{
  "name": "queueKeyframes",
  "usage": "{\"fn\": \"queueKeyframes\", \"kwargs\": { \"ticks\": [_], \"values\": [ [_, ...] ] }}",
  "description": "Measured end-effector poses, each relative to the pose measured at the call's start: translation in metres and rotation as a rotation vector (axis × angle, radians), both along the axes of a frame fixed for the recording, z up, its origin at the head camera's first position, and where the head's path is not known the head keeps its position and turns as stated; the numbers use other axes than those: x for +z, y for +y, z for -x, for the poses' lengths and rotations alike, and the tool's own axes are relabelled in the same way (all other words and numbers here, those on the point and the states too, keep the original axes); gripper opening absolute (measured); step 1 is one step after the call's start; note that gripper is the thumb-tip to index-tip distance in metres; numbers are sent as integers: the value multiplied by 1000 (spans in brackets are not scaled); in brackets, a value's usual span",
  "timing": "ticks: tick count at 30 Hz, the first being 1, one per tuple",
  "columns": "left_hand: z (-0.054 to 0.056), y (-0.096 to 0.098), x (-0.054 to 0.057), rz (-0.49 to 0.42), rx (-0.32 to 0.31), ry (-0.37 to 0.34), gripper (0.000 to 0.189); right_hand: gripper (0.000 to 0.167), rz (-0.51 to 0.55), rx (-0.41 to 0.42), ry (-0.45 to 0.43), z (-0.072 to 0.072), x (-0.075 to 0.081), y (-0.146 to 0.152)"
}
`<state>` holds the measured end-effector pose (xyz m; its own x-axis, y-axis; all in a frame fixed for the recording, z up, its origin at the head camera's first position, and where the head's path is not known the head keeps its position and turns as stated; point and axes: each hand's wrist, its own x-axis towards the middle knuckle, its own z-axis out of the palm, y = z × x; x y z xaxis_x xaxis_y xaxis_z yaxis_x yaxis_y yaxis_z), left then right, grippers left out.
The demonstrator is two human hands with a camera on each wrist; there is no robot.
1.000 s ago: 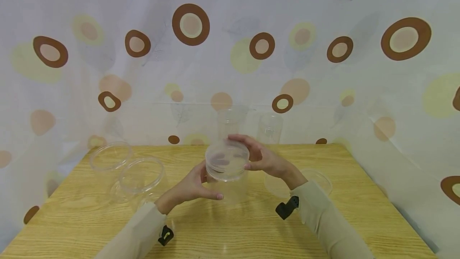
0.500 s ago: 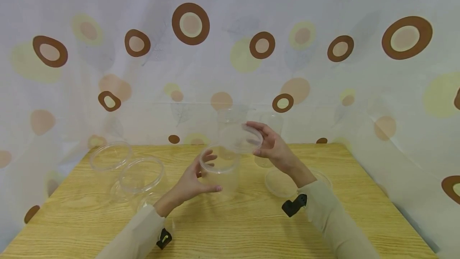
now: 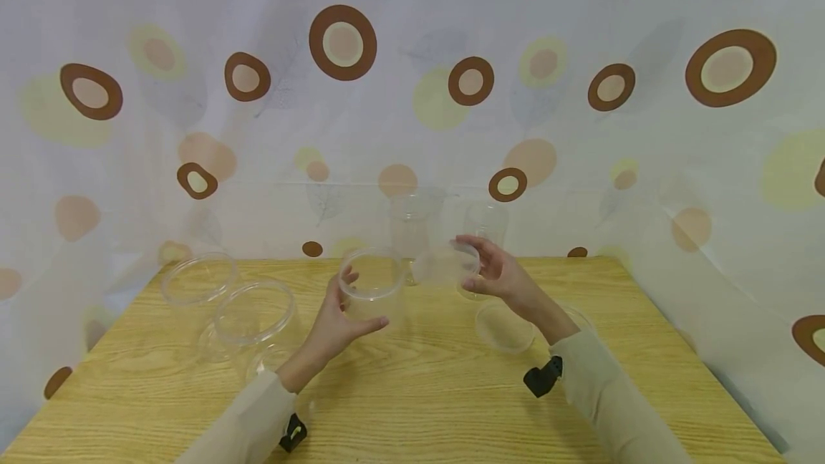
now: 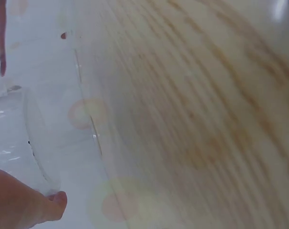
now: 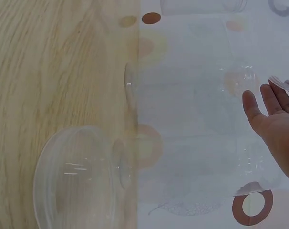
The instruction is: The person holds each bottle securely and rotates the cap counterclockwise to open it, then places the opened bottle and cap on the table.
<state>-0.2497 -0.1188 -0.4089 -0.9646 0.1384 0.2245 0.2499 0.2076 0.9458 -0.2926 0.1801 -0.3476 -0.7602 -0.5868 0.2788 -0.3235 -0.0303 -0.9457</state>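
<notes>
The left hand (image 3: 331, 321) is gripping a clear round jar (image 3: 385, 301); right of the jar, the right hand (image 3: 501, 275) is pinching a lid (image 3: 441, 267). Both are looking light, probably slippery, best held by their sides.

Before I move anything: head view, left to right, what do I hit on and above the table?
Farther open container → nearer open container → left hand → clear tub it holds → clear lid → right hand holding it. Overlapping clear pieces left out.
</notes>
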Motion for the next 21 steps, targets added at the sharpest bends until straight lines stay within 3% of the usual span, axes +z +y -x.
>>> {"fn": "queueKeyframes", "kwargs": {
  "ticks": [11,21],
  "values": [
    [5,-5,-11,-50,118,-54,110,69,-170,-30,16,2,-19,8],
    [8,-7,-14,-46,235,-105,110,75,-393,-30,182,6,-32,7]
  ]
}}
